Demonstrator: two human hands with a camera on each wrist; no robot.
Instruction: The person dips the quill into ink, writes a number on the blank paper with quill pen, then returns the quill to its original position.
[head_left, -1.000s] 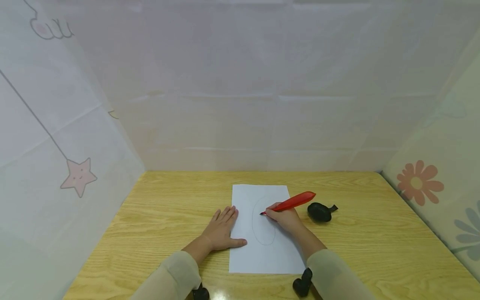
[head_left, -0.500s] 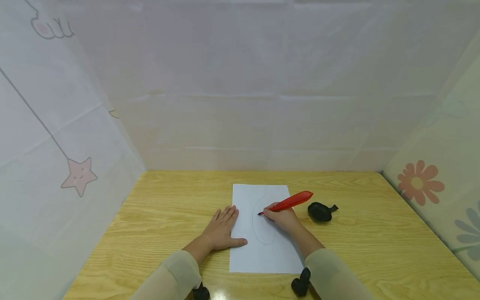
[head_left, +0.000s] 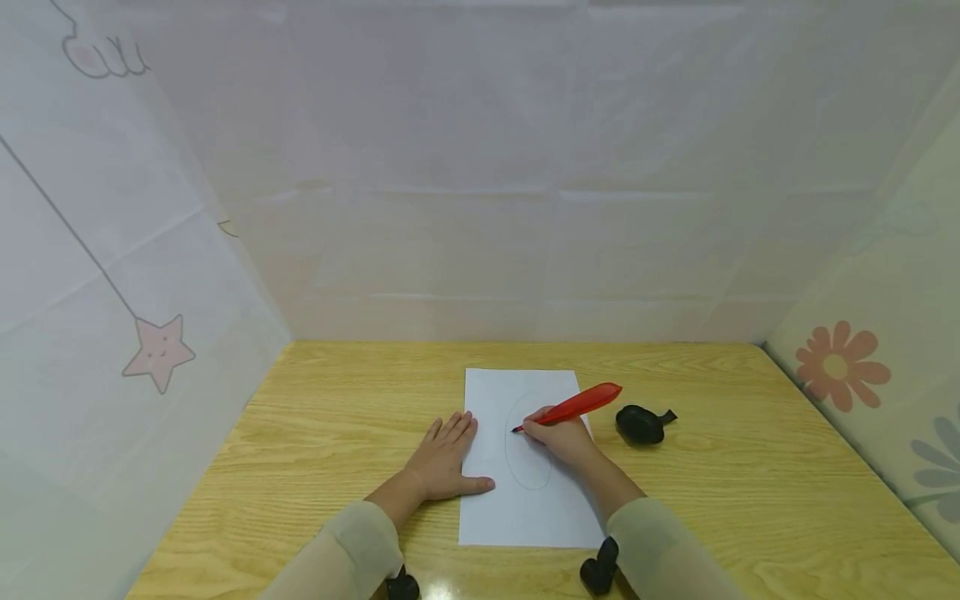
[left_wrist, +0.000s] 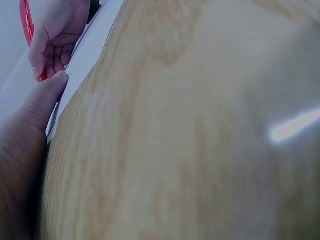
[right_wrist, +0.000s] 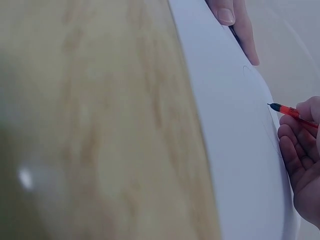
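A sheet of white paper (head_left: 532, 521) lies on the wooden table, with a thin oval outline (head_left: 529, 488) drawn on it. My left hand (head_left: 444, 467) rests flat at the paper's left edge, fingers spread and thumb over the sheet. With my right hand (head_left: 564, 435) I pinch a red feather-shaped pen (head_left: 581, 405) near its dark tip. Its tip is inside the oval, close to the left side of the line; whether it touches the paper I cannot tell. In the right wrist view the pen (right_wrist: 285, 109) sits between thumb and fingers, the other fingers curled beneath.
To the right of the paper lies a black rounded object (head_left: 639, 425) with a short flared tab. Around the sheet spreads the wood-grain table (head_left: 337, 400). Pale printed cloth (head_left: 480, 208) hangs along the back and both sides.
My right hand and the pen have shifted slightly left, so the tip has moved from inside the oval toward its left side. My left hand stays in place.
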